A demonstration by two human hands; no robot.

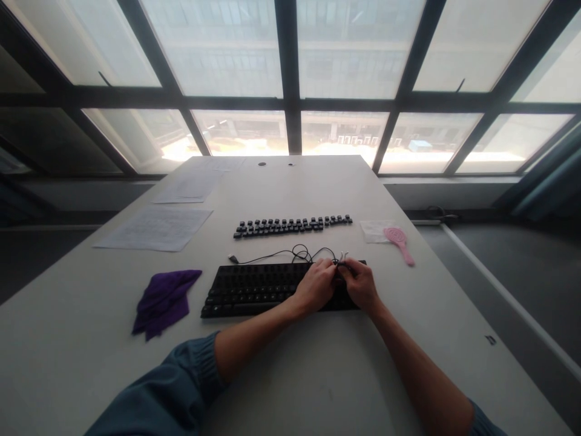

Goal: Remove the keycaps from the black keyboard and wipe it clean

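Observation:
A black keyboard [254, 290] lies in front of me. Legends show on keycaps in its lower rows, while the upper rows look dark and bare. Over its right end my left hand [316, 283] and my right hand [358, 282] meet, both closed with fingertips together. Two pale wire prongs of a keycap puller [344, 256] stick up from between the fingers, apparently gripped by my right hand. What my left fingers pinch is hidden. Behind the keyboard, loose black keycaps [290, 226] stand in rows. A thin black cable [272, 253] with a USB plug [233, 259] loops between them.
A purple cloth [166, 303] lies crumpled left of the keyboard. Paper sheets [154, 228] cover part of the table's left side. To the right are a clear plastic bag [373, 231] and a pink hairbrush [400, 244]. The white table [295, 375] reaches toward the windows.

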